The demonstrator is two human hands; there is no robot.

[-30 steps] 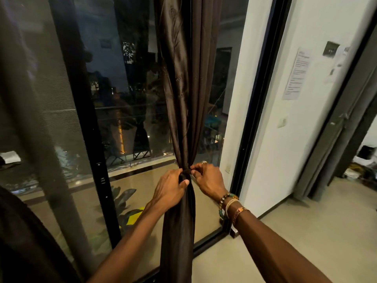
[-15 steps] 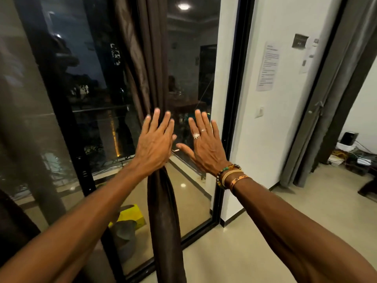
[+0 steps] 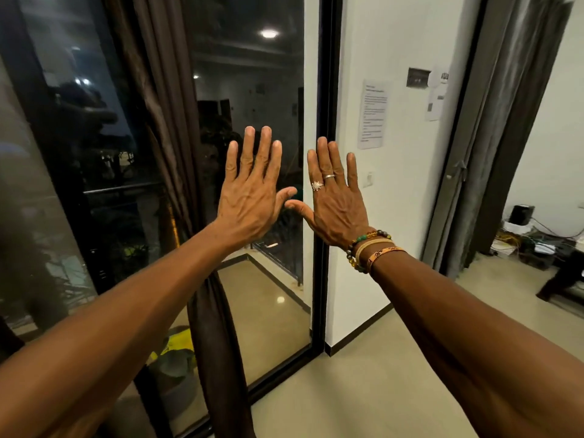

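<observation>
A dark brown curtain point(image 3: 170, 99) hangs in front of the glass door point(image 3: 252, 90), gathered into a narrow bunch where my left forearm crosses it. My left hand point(image 3: 249, 188) is raised with its back toward me, fingers straight and spread, holding nothing. Beside it my right hand point(image 3: 335, 197) is raised the same way, with two rings and several bracelets at the wrist. The two thumbs nearly meet. Neither hand touches the curtain.
The black door frame point(image 3: 325, 90) stands just behind my right hand. A white wall point(image 3: 398, 184) with a printed sheet point(image 3: 373, 113) lies to the right. A grey curtain point(image 3: 493, 137) hangs by a doorway; cables and boxes point(image 3: 534, 241) sit on the floor beyond.
One second ago both hands pinched the tie around the bunched curtain. They let go, rose and spread flat; the view has shifted right.
</observation>
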